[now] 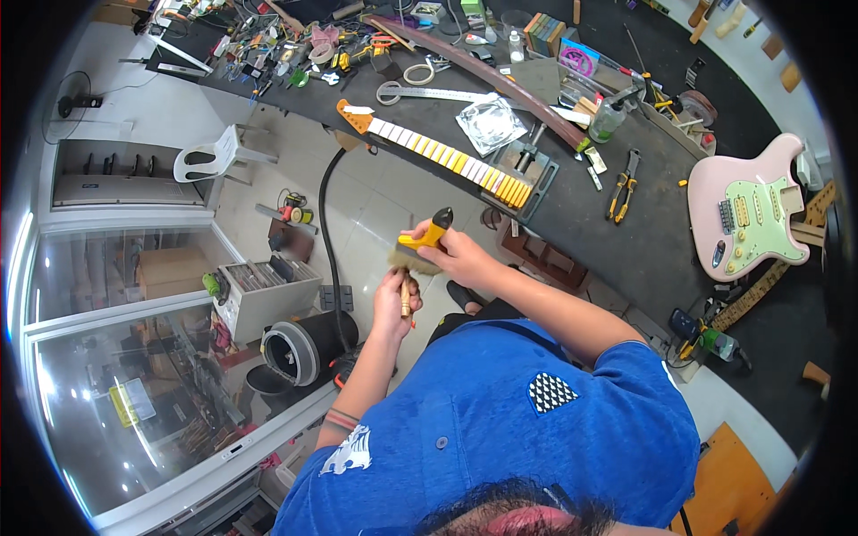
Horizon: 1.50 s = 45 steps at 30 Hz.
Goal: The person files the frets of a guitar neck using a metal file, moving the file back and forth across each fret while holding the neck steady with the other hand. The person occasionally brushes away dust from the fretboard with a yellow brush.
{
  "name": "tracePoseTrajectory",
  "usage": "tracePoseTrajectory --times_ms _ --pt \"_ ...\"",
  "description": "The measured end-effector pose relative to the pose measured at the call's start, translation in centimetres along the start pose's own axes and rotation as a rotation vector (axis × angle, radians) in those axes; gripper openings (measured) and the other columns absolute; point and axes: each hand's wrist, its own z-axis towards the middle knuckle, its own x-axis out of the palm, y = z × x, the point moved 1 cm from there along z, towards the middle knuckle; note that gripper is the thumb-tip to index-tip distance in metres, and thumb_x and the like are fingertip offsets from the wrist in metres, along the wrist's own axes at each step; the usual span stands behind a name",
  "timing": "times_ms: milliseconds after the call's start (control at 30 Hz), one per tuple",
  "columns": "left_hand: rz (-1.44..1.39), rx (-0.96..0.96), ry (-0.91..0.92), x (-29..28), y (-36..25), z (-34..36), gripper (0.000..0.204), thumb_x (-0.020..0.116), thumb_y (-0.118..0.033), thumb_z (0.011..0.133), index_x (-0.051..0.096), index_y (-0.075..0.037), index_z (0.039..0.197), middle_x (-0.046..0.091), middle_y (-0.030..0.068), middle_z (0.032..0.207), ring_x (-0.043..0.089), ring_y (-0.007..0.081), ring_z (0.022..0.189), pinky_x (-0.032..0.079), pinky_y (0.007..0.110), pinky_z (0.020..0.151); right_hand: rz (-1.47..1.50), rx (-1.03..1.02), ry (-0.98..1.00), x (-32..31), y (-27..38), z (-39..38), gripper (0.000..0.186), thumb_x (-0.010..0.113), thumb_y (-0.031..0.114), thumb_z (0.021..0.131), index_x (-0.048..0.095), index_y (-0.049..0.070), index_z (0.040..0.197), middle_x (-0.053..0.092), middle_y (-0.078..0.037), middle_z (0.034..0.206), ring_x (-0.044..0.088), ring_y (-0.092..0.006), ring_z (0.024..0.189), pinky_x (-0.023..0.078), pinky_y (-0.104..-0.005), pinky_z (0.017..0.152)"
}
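My right hand (462, 256) grips a brush (435, 230) by its yellow handle with a black end. Its pale bristles (413, 261) point down toward my left hand (391, 302). That left hand is closed around a tool with a light wooden handle (406, 302); the tool's working end is hidden by the bristles and fingers. Both hands are held in front of my body, short of the bench edge. Beyond them on the bench lies a guitar neck (438, 154), its fingerboard covered in white and yellow strips, with its body end at a metal vise (536, 170).
The dark workbench (652, 214) carries pliers (623, 186), a steel ruler (438, 93), tape rolls (417, 73) and a pink guitar body (749, 207). Small tools crowd its far left. A black hose (329, 210) runs to a shop vacuum (299, 351) on the left floor.
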Motion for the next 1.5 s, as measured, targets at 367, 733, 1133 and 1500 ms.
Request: tracePoseTrajectory --times_ms 367,733,1133,1500 --pt "-0.229 -0.023 0.175 1.3 -1.1 -2.2 0.038 0.047 -0.023 0.115 0.048 -0.01 0.151 0.052 0.005 0.075 0.042 0.0138 0.048 0.039 0.03 0.052 0.408 0.224 -0.425 -4.3 1.1 -1.0 0.021 0.058 0.016 0.114 0.056 0.008 0.133 0.061 -0.004 0.117 0.058 -0.0121 0.11 0.048 -0.0306 0.101" --pt "0.327 0.251 0.116 3.7 1.5 -2.7 0.038 0.063 -0.019 0.11 0.048 -0.004 0.141 0.063 0.007 0.077 0.054 0.0107 0.049 0.042 0.024 0.044 -0.837 0.568 -0.552 -21.1 -5.3 -5.4 0.058 0.064 0.03 0.106 0.044 0.002 0.152 0.075 -0.032 0.114 0.072 -0.0516 0.107 0.056 -0.0589 0.09" --pt "0.196 0.17 0.36 7.5 -1.6 8.2 0.049 0.057 -0.018 0.113 0.038 -0.006 0.157 0.061 0.0074 0.082 0.049 0.0085 0.052 0.04 0.022 0.047 -1.291 0.309 -0.599 -20.0 -10.0 -5.5 0.048 0.073 0.012 0.095 0.064 0.01 0.141 0.062 -0.012 0.133 0.058 -0.0329 0.129 0.042 -0.0491 0.111" --pt "0.409 0.223 0.554 5.9 6.6 14.9 0.049 0.056 -0.016 0.113 0.044 0.0 0.158 0.056 0.0006 0.066 0.043 0.0049 0.05 0.036 0.021 0.047 -1.042 0.031 -0.618 -8.8 -15.6 -5.0 0.05 0.076 0.006 0.087 0.073 0.023 0.134 0.053 -0.011 0.149 0.048 -0.038 0.148 0.036 -0.0548 0.122"
